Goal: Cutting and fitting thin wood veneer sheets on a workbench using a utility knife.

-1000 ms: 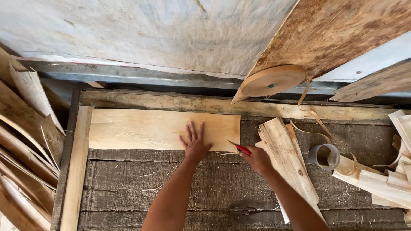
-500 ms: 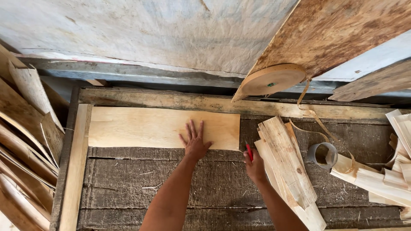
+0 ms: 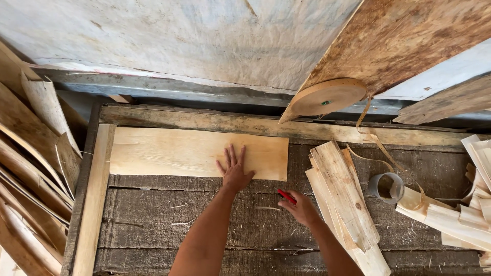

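Left hand (image 3: 235,173) flat on veneer sheet's (image 3: 174,152) lower edge; right hand (image 3: 302,208) grips red cutter (image 3: 286,196).

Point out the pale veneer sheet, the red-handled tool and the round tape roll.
pale veneer sheet (image 3: 174,152): head view, bare middle.
red-handled tool (image 3: 286,196): head view, red handle.
round tape roll (image 3: 327,96): head view, flat face.

Two bare forearms come up from the lower edge — no sleeves, no gloves, no watch or band at either wrist. The left hand (image 3: 235,171) and right hand (image 3: 302,208) carry no rings that show — short nails.
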